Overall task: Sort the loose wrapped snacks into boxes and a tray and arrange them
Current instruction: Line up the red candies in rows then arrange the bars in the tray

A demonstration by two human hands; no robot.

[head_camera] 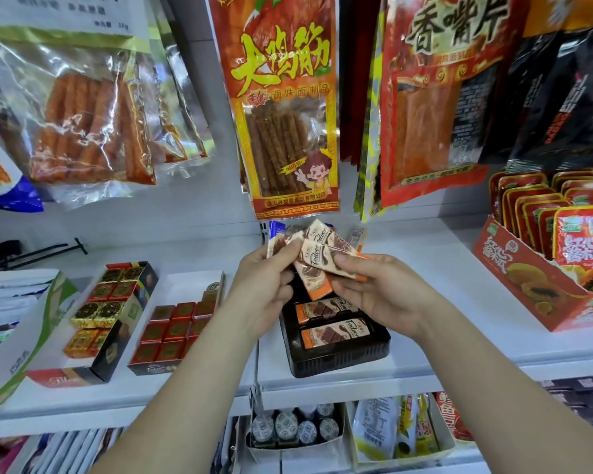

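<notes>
My left hand point(261, 292) and my right hand point(377, 289) together hold a fanned bunch of cream-and-orange wrapped chocolate snacks point(317, 254) above a black tray point(339, 362). Two of the same snacks point(332, 331) lie flat in the tray, one behind the other. To the left, a black box point(113, 354) holds gold and orange foil squares point(96, 309). A second box point(151, 367) beside it holds several red foil squares point(175, 326). Part of the bunch is hidden behind my fingers.
All of this sits on a white shop shelf point(425, 371). An orange display carton of red packets point(545, 268) stands at the right. Large snack bags point(288, 107) hang above. A white-and-green box point(21, 336) is at the far left. Bottles and packets fill the shelf below.
</notes>
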